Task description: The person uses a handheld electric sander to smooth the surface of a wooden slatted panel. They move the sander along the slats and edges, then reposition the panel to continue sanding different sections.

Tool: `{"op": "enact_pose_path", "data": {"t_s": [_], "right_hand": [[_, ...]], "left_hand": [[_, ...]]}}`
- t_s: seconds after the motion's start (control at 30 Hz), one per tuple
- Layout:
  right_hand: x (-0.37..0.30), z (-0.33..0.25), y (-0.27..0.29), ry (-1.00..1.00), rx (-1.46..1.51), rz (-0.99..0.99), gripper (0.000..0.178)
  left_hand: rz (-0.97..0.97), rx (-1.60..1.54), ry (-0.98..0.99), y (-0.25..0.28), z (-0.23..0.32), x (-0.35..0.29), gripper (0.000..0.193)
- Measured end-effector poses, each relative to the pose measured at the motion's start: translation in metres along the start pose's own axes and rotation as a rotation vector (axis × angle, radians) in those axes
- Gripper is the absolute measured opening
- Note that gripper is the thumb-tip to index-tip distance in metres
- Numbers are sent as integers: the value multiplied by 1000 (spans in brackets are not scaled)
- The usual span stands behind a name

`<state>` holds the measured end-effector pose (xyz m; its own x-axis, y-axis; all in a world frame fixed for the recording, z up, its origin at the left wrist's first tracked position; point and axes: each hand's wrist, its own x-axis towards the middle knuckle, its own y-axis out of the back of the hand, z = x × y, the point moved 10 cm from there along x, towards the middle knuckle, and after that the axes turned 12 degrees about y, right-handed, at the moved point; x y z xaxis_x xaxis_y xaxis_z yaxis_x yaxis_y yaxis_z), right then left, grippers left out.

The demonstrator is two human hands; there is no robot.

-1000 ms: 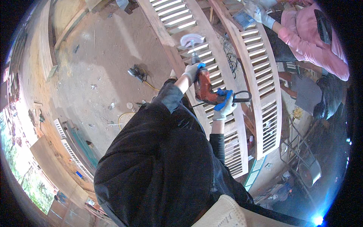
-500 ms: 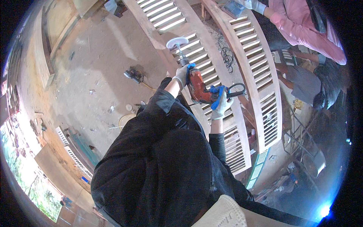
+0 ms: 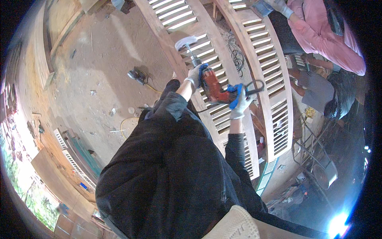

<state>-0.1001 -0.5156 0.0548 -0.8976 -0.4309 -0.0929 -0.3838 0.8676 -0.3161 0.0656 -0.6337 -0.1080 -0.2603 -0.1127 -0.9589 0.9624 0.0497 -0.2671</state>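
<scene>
A red power drill [image 3: 215,84] with a round pale disc [image 3: 186,42] on its spindle is held across a slatted wooden shutter panel [image 3: 218,42]. My left hand [image 3: 194,77], in a white and blue glove, is closed around the front of the drill body behind the spindle. In a like glove, my right hand [image 3: 240,102] grips the rear handle, where a black cord loops out. The disc is over the panel's left side rail and slats; whether it touches the wood I cannot tell. My right fingers are partly hidden behind the handle.
A second slatted panel [image 3: 283,102] lies to the right, with coiled black cable [image 3: 237,59] between the two. A co-worker's pink sleeve [image 3: 314,32] and gloved hand are at the upper right; another person crouches below. A corded tool [image 3: 137,75] lies on the floor at left.
The drill and both my hands have shifted slightly; my right hand has moved to the right and the disc looks more tilted. The co-worker's gloved hand has moved a little to the right.
</scene>
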Motion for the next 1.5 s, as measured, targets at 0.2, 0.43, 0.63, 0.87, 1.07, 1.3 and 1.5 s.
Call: {"op": "enact_pose_path", "data": {"t_s": [0.2, 0.43, 0.63, 0.87, 1.07, 1.3, 1.5], "right_hand": [[-37, -4, 15, 63, 72, 100, 10], [-34, -48, 23, 211, -100, -53, 22], [-56, 13, 74, 90, -85, 64, 6], [-69, 17, 66, 112, -17, 128, 8], [-77, 2, 43, 58, 39, 180, 6], [-89, 0, 22, 38, 53, 28, 6], [0, -15, 59, 72, -145, -17, 12]], "left_hand": [[130, 100, -62, 19, 8, -18, 26], [-140, 24, -51, -34, -18, -33, 25], [-73, 19, 13, 1, -40, -11, 20], [-87, 107, -93, -5, -12, -24, 22], [-80, 101, -53, 10, -22, -10, 20], [-107, 45, -43, 28, -18, -18, 23], [-222, -21, 76, -47, -51, 17, 18]]}}
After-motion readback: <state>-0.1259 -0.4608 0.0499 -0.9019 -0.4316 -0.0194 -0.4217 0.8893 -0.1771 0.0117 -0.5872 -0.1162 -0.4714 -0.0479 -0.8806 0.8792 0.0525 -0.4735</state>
